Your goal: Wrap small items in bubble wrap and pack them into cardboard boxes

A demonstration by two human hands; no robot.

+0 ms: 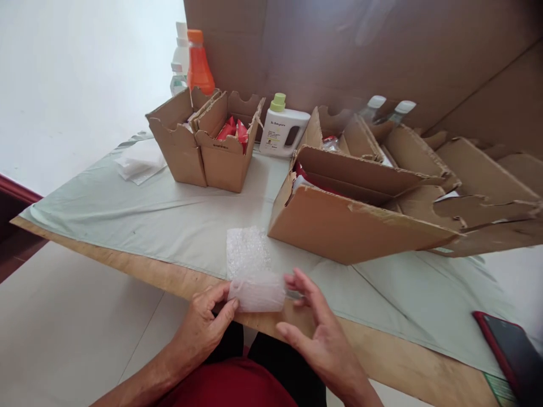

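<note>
We pinch the rolled near end of the bubble wrap (253, 289) between the fingers of our left hand (203, 325) at the front edge of the surface (169, 226), while our right hand (322, 333) lays spread, unclenched fingers against its other end, near a cardboard box (339, 229).

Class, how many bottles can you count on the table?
5: white bottle and orange bottle behind the small boxes, green-capped bottle beside them, two white-capped bottles behind the big box; more may be hidden.

Home packing spot, cardboard boxes (220, 141), detergent bottle (282, 131), tiled floor (76, 328)
</note>
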